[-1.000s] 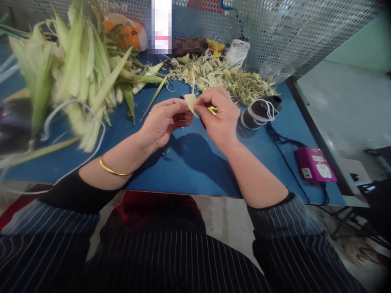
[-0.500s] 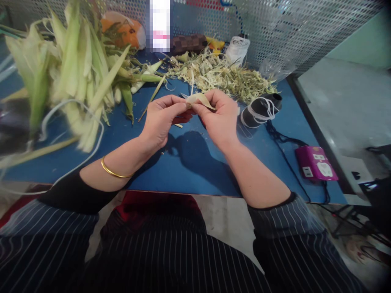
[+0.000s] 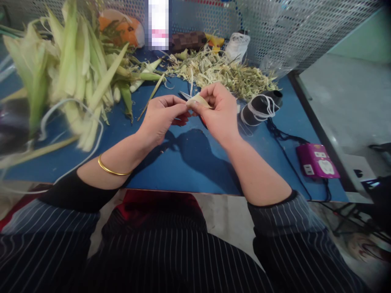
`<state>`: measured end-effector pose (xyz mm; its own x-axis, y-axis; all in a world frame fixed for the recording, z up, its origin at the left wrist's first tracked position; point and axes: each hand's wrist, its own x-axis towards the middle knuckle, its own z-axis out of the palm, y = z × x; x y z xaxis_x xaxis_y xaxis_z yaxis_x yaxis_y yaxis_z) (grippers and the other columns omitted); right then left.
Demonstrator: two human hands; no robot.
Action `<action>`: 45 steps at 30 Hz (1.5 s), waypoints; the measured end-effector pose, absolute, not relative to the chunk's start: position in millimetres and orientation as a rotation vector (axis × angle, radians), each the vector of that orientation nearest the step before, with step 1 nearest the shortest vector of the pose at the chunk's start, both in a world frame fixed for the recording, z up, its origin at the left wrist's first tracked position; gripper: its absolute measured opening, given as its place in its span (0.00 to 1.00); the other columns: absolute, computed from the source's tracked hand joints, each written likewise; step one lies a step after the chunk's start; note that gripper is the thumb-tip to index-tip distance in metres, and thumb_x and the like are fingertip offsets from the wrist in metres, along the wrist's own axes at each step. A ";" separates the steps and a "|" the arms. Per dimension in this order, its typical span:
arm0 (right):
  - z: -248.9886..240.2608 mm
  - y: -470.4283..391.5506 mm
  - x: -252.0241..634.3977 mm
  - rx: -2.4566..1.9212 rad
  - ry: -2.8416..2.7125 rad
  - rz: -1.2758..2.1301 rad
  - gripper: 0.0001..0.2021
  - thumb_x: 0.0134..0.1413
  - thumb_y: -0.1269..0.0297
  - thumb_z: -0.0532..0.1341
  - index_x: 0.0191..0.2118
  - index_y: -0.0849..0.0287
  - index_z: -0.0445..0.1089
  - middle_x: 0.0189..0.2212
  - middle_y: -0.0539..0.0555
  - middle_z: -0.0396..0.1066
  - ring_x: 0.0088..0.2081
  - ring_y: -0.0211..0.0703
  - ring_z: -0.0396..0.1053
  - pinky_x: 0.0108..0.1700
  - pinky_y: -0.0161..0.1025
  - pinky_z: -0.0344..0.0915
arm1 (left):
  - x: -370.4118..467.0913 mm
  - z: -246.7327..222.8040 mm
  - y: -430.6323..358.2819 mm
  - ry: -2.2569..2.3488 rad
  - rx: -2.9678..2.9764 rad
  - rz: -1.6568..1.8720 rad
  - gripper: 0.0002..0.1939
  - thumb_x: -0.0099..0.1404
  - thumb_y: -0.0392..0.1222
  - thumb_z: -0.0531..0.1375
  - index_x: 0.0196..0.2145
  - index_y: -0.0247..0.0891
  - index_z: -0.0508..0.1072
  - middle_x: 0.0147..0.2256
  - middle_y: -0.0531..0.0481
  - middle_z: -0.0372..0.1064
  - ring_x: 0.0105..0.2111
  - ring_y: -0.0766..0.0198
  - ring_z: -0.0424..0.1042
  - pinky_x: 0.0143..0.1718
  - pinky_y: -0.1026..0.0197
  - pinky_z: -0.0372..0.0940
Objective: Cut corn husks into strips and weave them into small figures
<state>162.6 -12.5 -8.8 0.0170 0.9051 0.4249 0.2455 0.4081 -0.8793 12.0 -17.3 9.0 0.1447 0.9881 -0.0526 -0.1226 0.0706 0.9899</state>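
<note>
Over the blue table (image 3: 146, 162), my two hands meet at a small pale piece of corn husk (image 3: 200, 99). My left hand (image 3: 161, 118) pinches the husk's left end between thumb and fingers. My right hand (image 3: 221, 112) grips the other side, its thumb pressed on the husk and fingers curled behind. Beneath the hands lies a pair of scissors (image 3: 184, 95); its blades point to the upper left, and a bit of red shows under my right hand. A thin pale strip (image 3: 192, 79) stands out behind the husk.
Long green corn husks (image 3: 73, 69) are heaped at the left, with a loose white cord (image 3: 99, 138) nearby. Shredded husk (image 3: 232, 75) is piled at the back. At the right are a black cylinder wrapped in white cord (image 3: 252, 112) and a purple box (image 3: 316, 160) with black cables.
The husk piece has folded down lower between my fingers, and my right-hand fingers have curled further over it. More of the scissors' blades shows now. My left hand has barely moved.
</note>
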 end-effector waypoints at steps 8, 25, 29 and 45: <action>-4.6 -17.9 164.6 -1.054 -1.665 0.535 0.05 0.52 0.63 0.66 0.32 0.53 0.69 0.30 0.47 0.68 0.37 0.39 0.67 0.45 0.41 0.68 | 8.4 6.7 -13.7 0.978 1.017 1.062 0.03 0.52 0.38 0.62 0.25 0.37 0.72 0.24 0.51 0.71 0.24 0.69 0.71 0.30 0.64 0.69; -5.9 -15.2 167.4 -1.108 -1.708 0.415 0.06 0.52 0.64 0.64 0.30 0.56 0.67 0.28 0.47 0.66 0.35 0.38 0.66 0.43 0.41 0.68 | 11.0 0.4 -13.4 0.946 1.210 1.219 0.05 0.56 0.39 0.64 0.26 0.36 0.72 0.24 0.52 0.71 0.25 0.68 0.73 0.30 0.65 0.70; -6.4 -16.7 165.0 -1.144 -1.647 0.445 0.07 0.52 0.63 0.64 0.30 0.56 0.66 0.26 0.46 0.64 0.35 0.38 0.66 0.41 0.42 0.69 | 16.2 -0.7 -16.2 0.970 1.280 1.325 0.05 0.57 0.38 0.64 0.26 0.36 0.73 0.23 0.53 0.71 0.24 0.69 0.72 0.31 0.65 0.71; -11.9 -11.4 159.3 -1.087 -1.427 0.765 0.10 0.54 0.57 0.63 0.29 0.56 0.65 0.24 0.46 0.65 0.32 0.34 0.68 0.35 0.35 0.69 | 16.7 -1.6 -16.3 0.918 1.395 1.317 0.01 0.56 0.34 0.65 0.28 0.35 0.75 0.27 0.51 0.75 0.28 0.66 0.75 0.34 0.63 0.72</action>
